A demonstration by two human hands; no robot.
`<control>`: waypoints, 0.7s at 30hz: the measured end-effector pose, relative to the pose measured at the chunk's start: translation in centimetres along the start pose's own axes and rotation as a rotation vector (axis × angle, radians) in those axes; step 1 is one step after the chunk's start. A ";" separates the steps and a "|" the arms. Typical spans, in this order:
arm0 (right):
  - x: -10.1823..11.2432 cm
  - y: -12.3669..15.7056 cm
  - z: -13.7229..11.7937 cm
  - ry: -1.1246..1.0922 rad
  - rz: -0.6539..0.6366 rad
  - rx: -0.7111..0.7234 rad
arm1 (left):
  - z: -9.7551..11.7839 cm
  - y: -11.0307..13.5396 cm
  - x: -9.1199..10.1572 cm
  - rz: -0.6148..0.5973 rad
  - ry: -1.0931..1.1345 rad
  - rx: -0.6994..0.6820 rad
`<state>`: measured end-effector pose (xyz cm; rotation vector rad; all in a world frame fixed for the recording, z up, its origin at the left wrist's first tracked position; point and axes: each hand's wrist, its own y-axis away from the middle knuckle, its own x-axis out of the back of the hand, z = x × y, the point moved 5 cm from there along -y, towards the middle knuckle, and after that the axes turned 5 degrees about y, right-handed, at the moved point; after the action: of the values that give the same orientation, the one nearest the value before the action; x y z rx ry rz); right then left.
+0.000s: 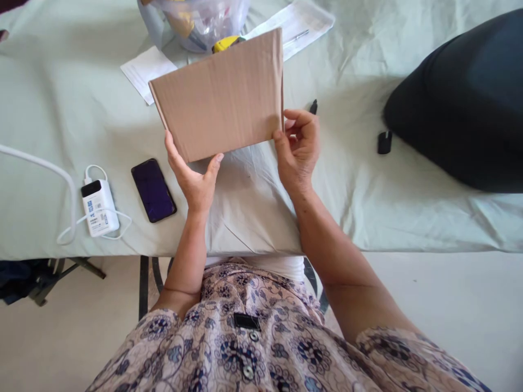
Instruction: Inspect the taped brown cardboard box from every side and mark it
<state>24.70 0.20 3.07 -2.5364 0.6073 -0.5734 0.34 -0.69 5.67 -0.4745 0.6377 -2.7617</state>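
Observation:
A flat brown cardboard piece [223,95] is held up above the table covered in a pale green cloth [61,98]. My left hand [194,177] grips its near left corner, thumb and fingers closed on the lower edge. My right hand [298,147] pinches its lower right corner, fingers curled. The cardboard hides part of what lies behind it on the table.
A dark phone [153,189] and a white power bank [99,207] with white cables lie at the left. A clear plastic bag [196,22], white papers [145,68], a yellow object [225,43], a black marker [313,106] with its cap [384,142], and a dark bag [466,103] lie beyond.

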 end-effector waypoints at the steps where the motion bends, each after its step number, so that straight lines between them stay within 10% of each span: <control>1: 0.0 0.1 -0.4 0.024 -0.012 0.006 | 0.1 0.0 0.1 0.015 -0.013 -0.018; 21: -0.3 1.3 -3.8 0.078 -0.049 0.070 | 0.4 0.4 0.4 0.077 -0.090 -0.007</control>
<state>22.22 -2.01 5.36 -2.4792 0.5442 -0.7016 0.20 -1.25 5.91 -0.5600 0.6309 -2.6508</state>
